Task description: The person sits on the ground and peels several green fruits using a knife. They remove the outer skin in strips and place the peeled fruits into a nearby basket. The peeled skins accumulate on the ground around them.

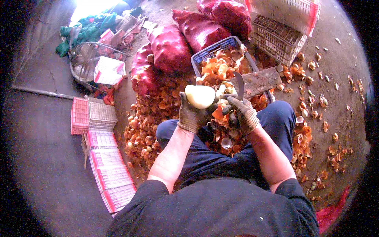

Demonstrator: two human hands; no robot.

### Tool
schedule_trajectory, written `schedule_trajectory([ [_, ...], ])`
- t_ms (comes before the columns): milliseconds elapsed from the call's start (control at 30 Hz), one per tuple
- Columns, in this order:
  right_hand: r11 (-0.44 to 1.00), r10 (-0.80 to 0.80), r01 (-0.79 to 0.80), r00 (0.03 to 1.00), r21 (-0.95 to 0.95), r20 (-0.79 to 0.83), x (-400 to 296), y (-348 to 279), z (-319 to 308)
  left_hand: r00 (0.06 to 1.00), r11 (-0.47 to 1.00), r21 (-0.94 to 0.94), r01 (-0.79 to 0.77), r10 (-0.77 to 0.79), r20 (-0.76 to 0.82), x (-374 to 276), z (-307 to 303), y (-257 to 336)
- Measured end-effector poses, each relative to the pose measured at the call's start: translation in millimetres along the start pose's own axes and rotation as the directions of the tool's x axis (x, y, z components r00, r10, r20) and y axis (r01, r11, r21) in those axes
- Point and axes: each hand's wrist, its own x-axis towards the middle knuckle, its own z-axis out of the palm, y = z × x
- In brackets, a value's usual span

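Note:
A peeled white onion (pixel 200 96) rests in my gloved left hand (pixel 191 114), held up above my knees. In my gloved right hand (pixel 242 114) is a knife with a curved blade (pixel 240 84), its tip pointing away from me. The two hands are close together, and the blade stands apart from the onion. Beyond them a blue plastic crate (pixel 201 59) holds a heap of orange onion skins (pixel 217 69). A worn wooden board (pixel 260 81) lies across the crate's right side. More skins and peelings lie between my legs.
Full red mesh sacks (pixel 170 49) stand beyond a pile of onions (pixel 142 130) on my left. Stacked plastic baskets (pixel 109 169) line the left side, near a wire-framed round basket (pixel 81 69). White crates (pixel 275 38) stand at the far right. Scattered peelings (pixel 322 100) litter the floor.

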Motion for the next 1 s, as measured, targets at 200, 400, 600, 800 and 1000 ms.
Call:
schedule_trajectory([
  [200,1.0,0.023,-0.025,0.981,-0.006,-0.19,9,0,2,0.99,0.975,0.173,-0.136,0.127,0.067,2,10,-3],
  [400,0.985,-0.079,0.062,0.991,-0.162,-0.104,36,31,-20,0.989,0.815,0.561,-0.145,0.138,0.054,4,-45,-11],
  [600,0.99,-0.089,0.077,0.992,-0.12,-0.094,25,13,-27,0.988,0.904,0.399,-0.15,0.122,0.094,37,-38,-32],
  [800,1.0,-0.017,0.016,0.991,-0.012,-0.131,2,-21,-22,0.997,0.976,0.207,0.068,-0.076,0.031,113,-12,-46],
  [1000,0.995,-0.051,0.046,0.996,-0.086,-0.067,24,12,-36,0.989,0.938,0.345,0.036,-0.083,0.122,219,88,-28],
])
